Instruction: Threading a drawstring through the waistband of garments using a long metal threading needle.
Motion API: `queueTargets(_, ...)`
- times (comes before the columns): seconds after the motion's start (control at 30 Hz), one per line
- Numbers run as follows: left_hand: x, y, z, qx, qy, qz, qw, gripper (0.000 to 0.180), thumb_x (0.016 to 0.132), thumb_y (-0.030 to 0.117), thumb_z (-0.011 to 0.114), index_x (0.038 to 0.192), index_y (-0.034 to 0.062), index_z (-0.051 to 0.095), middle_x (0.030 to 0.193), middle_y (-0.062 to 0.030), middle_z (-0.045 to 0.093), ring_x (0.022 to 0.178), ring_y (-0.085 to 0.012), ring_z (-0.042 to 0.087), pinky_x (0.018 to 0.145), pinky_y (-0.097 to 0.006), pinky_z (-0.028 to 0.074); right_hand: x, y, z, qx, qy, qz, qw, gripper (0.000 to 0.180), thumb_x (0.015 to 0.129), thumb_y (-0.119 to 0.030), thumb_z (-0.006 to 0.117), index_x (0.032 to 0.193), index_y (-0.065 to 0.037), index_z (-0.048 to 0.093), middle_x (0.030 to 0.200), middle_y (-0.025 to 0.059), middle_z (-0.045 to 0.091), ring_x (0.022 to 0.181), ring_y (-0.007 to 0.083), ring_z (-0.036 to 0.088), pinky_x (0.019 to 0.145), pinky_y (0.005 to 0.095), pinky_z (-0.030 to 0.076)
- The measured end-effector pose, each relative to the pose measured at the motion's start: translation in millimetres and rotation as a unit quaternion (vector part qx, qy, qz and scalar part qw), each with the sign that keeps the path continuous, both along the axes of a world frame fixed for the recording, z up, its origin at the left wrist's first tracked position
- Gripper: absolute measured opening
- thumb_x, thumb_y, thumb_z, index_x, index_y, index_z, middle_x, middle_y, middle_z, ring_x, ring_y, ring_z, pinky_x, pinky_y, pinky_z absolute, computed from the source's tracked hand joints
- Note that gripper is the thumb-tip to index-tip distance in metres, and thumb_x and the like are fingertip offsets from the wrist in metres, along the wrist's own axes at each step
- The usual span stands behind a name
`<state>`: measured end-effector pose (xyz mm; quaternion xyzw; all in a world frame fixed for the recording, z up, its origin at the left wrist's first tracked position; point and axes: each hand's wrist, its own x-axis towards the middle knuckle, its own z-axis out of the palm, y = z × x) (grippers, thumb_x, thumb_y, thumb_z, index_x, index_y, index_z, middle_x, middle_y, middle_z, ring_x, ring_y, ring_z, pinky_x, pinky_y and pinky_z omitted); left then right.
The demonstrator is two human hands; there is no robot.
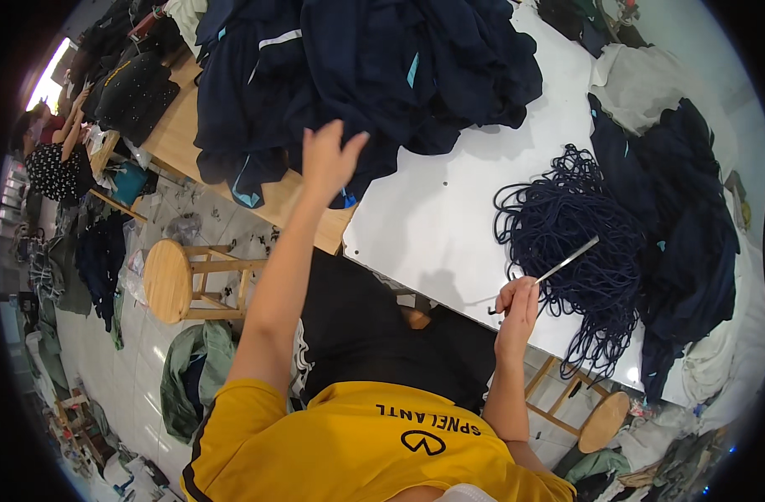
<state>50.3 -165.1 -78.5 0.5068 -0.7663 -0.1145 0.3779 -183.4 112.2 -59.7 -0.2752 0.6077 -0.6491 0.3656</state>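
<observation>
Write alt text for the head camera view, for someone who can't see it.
A person in a yellow shirt reaches their open left hand toward a heap of dark navy garments, while their right hand grips a thin metal rod. A tangle of navy cord lies on the white table.

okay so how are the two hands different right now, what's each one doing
The left hand is open with fingers spread, reaching out to the pile of dark navy garments; the right hand is closed around a thin metal tool. The left arm is stretched far forward; the right stays bent, close by the navy cords. Both are bare.
</observation>
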Motion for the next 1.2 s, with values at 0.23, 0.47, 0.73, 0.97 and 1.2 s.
queueTargets(0.23, -46.7, 149.3, 43.1, 0.494, 0.417, -0.356, 0.675, 0.025, 0.098, 0.016, 0.05, 0.116, 0.0004, 0.056, 0.105, 0.0046, 0.059, 0.094, -0.0043, 0.052, 0.086, -0.022, 0.043, 15.5, -6.2, -31.6, -0.01, 0.086, 0.099, 0.991, 0.057, 0.07, -0.003, 0.076, 0.103, -0.009, 0.029, 0.113, 0.0117, 0.038, 0.1, 0.0174, 0.044, 0.091, 0.0308, 0.038)
queueTargets(0.47, -39.8, 133.1, 18.6, 0.579, 0.557, -0.116, 0.585, 0.041, 0.099, 0.037, 0.045, 0.123, 0.0051, 0.049, 0.118, -0.007, 0.059, 0.107, -0.0189, 0.059, 0.089, -0.033, 0.048, 3.8, -34.5, -10.9, -0.047, 0.073, 0.043, 0.995, 0.039, 0.08, 0.008, 0.063, 0.092, -0.009, 0.03, 0.101, 0.0113, 0.057, 0.078, 0.0089, 0.047, 0.073, 0.0225, 0.041)
queueTargets(0.73, -34.2, 147.9, -11.8, 0.177, 0.15, -0.11, 0.966, 0.081, 0.079, 0.03, 0.073, 0.139, 0.0049, 0.024, 0.13, -0.0204, 0.04, 0.114, -0.0328, 0.048, 0.095, -0.041, 0.04, 7.8, -29.7, -16.0, -0.035, 0.116, 0.064, 0.991, 0.03, 0.084, 0.008, 0.057, 0.086, -0.007, 0.032, 0.104, 0.0139, 0.06, 0.078, 0.0092, 0.048, 0.075, 0.0222, 0.042)
queueTargets(0.97, -37.7, 142.1, 1.7, 0.321, 0.065, -0.124, 0.937, 0.043, 0.082, 0.027, 0.069, 0.117, 0.0039, 0.059, 0.101, -0.0162, 0.063, 0.094, -0.0294, 0.062, 0.08, -0.033, 0.048, 6.2, -29.8, -16.7, -0.053, 0.202, 0.05, 0.977, 0.031, 0.085, 0.009, 0.054, 0.084, -0.009, 0.029, 0.131, 0.0277, 0.049, 0.071, 0.0035, 0.048, 0.065, 0.0164, 0.041)
queueTargets(1.2, -21.6, 139.4, -23.4, 0.461, 0.398, -0.139, 0.781, 0.03, 0.094, 0.03, 0.057, 0.106, 0.0036, 0.065, 0.093, 0.0021, 0.068, 0.085, -0.0115, 0.062, 0.076, -0.024, 0.043, 2.8, -25.2, -12.4, -0.071, 0.071, -0.019, 0.995, 0.027, 0.088, 0.008, 0.052, 0.081, -0.009, 0.032, 0.119, 0.0225, 0.058, 0.069, 0.0027, 0.04, 0.063, 0.0157, 0.036)
